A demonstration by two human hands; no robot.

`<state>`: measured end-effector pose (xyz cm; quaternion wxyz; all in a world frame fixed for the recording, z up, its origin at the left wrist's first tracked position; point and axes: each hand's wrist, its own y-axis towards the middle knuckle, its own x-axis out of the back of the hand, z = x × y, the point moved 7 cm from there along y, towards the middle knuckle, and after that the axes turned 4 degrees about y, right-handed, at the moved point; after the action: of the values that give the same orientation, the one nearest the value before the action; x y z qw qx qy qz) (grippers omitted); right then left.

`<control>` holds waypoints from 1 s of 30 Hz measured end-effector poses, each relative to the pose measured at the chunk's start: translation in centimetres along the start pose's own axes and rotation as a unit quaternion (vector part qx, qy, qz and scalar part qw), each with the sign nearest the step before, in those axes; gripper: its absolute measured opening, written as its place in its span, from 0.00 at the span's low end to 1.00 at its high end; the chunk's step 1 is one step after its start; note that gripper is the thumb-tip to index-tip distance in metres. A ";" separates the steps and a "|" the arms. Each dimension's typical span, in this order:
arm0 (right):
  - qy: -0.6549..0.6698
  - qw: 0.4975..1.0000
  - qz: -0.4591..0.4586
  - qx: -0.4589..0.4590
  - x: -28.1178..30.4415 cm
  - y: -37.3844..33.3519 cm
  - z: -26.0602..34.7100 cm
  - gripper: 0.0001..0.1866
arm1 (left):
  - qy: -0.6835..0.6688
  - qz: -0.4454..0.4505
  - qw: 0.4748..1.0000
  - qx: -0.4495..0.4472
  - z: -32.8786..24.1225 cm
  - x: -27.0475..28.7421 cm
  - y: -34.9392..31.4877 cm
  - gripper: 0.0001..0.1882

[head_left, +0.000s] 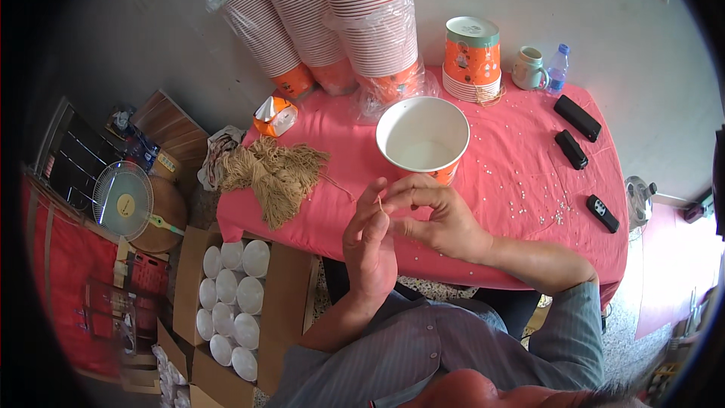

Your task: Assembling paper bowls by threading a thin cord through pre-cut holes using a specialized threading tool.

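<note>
My left hand (370, 253) is raised in front of the table edge, its thumb and fingers closed on a thin tan cord (381, 206). My right hand (445, 221) meets it from the right, fingers bent and pinched near the same cord; the exact grip is too small to see. Just beyond both hands stands an open white-lined paper bucket (423, 136) with an orange outside. Left of it, a loose bundle of tan cords (276, 177) lies on the pink cloth and hangs over the edge.
Tall stacks of paper buckets (374, 30) stand at the back, with upturned buckets (472, 57), a mug (529, 69) and a bottle (557, 69) to their right. Small white bits (559, 217) and black devices (578, 119) lie rightward. A carton (283, 310) of cups sits lower left.
</note>
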<state>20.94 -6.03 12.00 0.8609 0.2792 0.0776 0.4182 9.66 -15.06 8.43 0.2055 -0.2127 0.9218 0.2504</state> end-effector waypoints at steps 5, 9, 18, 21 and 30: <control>0.027 0.990 0.044 -0.130 0.1 0.3 -0.3 0.09 | -0.037 -0.018 0.998 0.047 1.1 2.1 -0.2 0.11; 0.194 0.962 0.076 -0.175 -0.8 -0.2 -1.1 0.10 | 0.022 -0.005 0.999 0.022 1.2 2.4 -0.3 0.09; -0.032 0.998 0.033 -0.032 -0.4 0.4 1.7 0.16 | -0.009 -0.032 0.997 0.069 0.3 0.9 -0.1 0.10; -0.198 0.973 0.001 0.119 -0.1 0.2 2.9 0.16 | -0.038 -0.036 0.993 0.104 1.4 1.5 -0.3 0.11; -0.411 0.866 0.013 0.284 -0.3 -0.6 4.5 0.20 | -0.050 -0.060 0.991 0.112 2.4 1.8 -0.5 0.09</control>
<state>22.77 -8.45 15.40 0.6928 0.6590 -0.1720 0.2369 9.03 -14.67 5.48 0.2884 -0.2309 0.9182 0.1430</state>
